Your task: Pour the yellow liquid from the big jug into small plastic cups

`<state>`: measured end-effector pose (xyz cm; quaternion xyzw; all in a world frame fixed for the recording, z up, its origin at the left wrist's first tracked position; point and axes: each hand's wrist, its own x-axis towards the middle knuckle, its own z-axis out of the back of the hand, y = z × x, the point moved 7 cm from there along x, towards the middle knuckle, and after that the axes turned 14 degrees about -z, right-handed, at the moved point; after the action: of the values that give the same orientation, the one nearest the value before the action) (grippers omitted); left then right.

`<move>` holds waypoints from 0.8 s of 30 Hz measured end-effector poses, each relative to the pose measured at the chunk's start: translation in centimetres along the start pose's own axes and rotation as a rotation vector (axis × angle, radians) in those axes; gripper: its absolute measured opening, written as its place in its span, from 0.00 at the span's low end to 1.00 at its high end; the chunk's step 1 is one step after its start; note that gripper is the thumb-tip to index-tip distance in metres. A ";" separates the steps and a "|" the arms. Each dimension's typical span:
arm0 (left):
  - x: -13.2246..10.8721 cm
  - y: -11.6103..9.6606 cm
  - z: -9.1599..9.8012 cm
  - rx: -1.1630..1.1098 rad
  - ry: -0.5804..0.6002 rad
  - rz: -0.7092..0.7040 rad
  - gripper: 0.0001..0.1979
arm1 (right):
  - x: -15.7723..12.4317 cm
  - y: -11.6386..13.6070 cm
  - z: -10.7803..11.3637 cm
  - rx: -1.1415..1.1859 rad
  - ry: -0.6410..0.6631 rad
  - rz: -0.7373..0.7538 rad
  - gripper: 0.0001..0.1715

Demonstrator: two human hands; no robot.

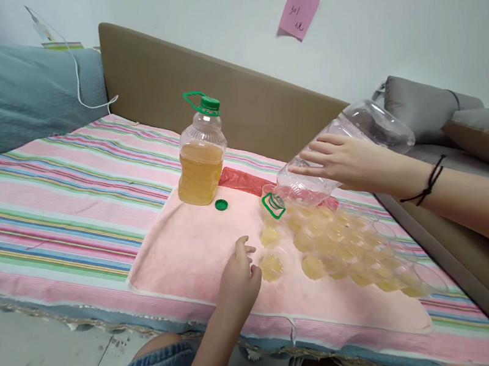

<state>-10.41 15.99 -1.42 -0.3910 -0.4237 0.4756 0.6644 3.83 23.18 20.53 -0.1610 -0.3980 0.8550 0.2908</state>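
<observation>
My right hand (329, 159) lies with outstretched fingers along the side of a large clear plastic bottle (302, 183), gripping it. That bottle is steeply tilted, its mouth and green handle ring (273, 205) pointing down over a clear plastic cup at the back of the left row. I see no liquid in the part of the bottle that shows. Beside a front cup (271, 266) of yellowish liquid is my left hand (242, 272), its fingers loosely curled and apart, with nothing in them. Several more cups (345, 248) of the same liquid stand close together to the right.
A second bottle (199, 173), partly full of amber liquid and capped green, stands upright at the left. A loose green cap (221, 205) lies near it on the pink cloth (188, 248). Red plastic (245, 180) lies behind. Grey cushions (427, 110) are at right.
</observation>
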 end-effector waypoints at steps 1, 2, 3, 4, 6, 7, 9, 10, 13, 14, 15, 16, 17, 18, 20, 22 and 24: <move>0.0 0.0 0.0 -0.002 -0.001 -0.002 0.31 | 0.1 0.0 0.1 -0.016 -0.006 -0.002 0.40; 0.0 0.0 0.0 -0.002 -0.003 -0.003 0.31 | 0.3 -0.1 0.1 -0.029 -0.011 -0.004 0.39; 0.0 0.0 0.0 -0.002 -0.004 -0.005 0.31 | 0.4 -0.1 0.2 -0.035 -0.015 -0.004 0.38; 0.0 0.0 0.0 -0.001 -0.004 -0.005 0.31 | 0.5 -0.1 0.2 -0.033 -0.018 -0.002 0.38; -0.1 0.0 0.0 0.001 -0.004 -0.006 0.31 | 0.7 -0.2 0.3 -0.010 -0.025 0.003 0.37; -0.1 0.0 0.0 0.003 -0.002 -0.008 0.31 | 0.8 -0.3 0.4 0.010 -0.028 0.004 0.38; 0.0 0.0 -0.1 0.004 -0.001 -0.014 0.31 | 1.1 -0.4 0.4 0.069 -0.042 0.007 0.37; 0.0 0.0 -0.1 0.004 -0.002 -0.017 0.31 | 1.2 -0.5 0.5 0.102 -0.050 0.009 0.36; 0.0 0.1 -0.2 -0.001 -0.006 -0.017 0.30 | 1.6 -0.6 0.4 0.186 -0.061 0.018 0.34; 0.0 0.1 -0.2 -0.003 -0.007 -0.016 0.30 | 1.7 -0.7 0.4 0.208 -0.057 0.023 0.33; 0.0 0.1 -0.2 -0.004 -0.006 -0.016 0.31 | 1.9 -0.7 0.4 0.227 -0.049 0.028 0.33; 0.0 0.1 -0.2 -0.005 -0.006 -0.015 0.31 | 2.0 -0.7 0.4 0.242 -0.041 0.035 0.33; 0.0 0.1 -0.2 -0.007 -0.005 -0.014 0.31 | 2.1 -0.7 0.4 0.250 -0.033 0.041 0.33; 0.0 0.1 -0.2 -0.007 -0.005 -0.014 0.31 | 2.2 -0.7 0.5 0.250 -0.027 0.045 0.33; 0.0 0.1 -0.2 -0.009 -0.002 -0.013 0.31 | 2.5 -0.6 0.8 0.233 -0.019 0.056 0.34; 0.1 0.1 -0.2 -0.011 0.000 -0.010 0.31 | 2.8 -0.4 1.2 0.218 -0.018 0.070 0.34; 0.1 0.2 -0.2 -0.013 -0.001 -0.008 0.31 | 3.1 -0.3 1.6 0.230 -0.009 0.071 0.34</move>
<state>-10.21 16.15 -1.61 -0.3934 -0.4287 0.4703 0.6636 0.69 24.36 21.60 -0.1369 -0.2925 0.9056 0.2750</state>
